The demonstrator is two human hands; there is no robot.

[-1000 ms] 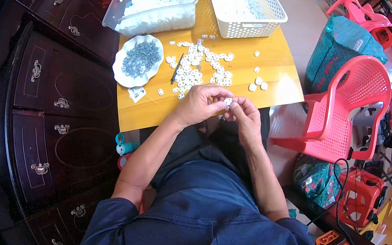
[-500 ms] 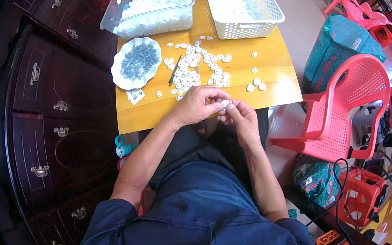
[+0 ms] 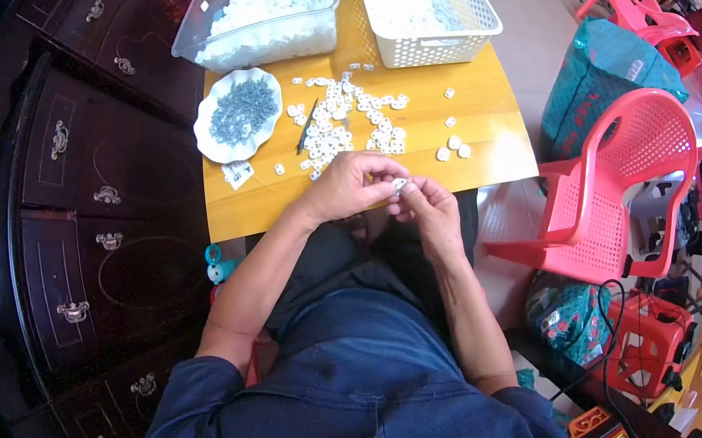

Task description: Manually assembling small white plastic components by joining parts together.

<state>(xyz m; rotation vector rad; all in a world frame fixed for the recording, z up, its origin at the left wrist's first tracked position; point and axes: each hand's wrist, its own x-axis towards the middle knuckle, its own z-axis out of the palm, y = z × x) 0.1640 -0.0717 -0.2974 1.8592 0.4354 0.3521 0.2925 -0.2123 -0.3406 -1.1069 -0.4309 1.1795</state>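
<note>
Between both hands, at the table's near edge, is a small white plastic piece [image 3: 400, 184] with holes. My left hand [image 3: 353, 187] pinches it from the left with thumb and fingers. My right hand [image 3: 429, 209] grips the same piece from the right, fingertips closed. Just beyond them lies a loose spread of similar white pieces [image 3: 330, 137] on the yellow table [image 3: 486, 167]. A black pen-like tool [image 3: 308, 127] rests along the left of that spread. To its left, a scalloped white dish [image 3: 212, 145] holds many small dark grey slivers.
At the back stand a clear plastic bin [image 3: 267, 51] and a cream perforated basket [image 3: 435, 51], both holding white pieces. A few round pieces [image 3: 454, 150] lie at the table's right. Dark wooden drawers [image 3: 141, 238] line the left; a pink chair [image 3: 605, 194] stands right.
Both hands stay closed on the small white piece in nearly the same pose. The whole view has shifted slightly, moving the table and containers a little leftward in the picture.
</note>
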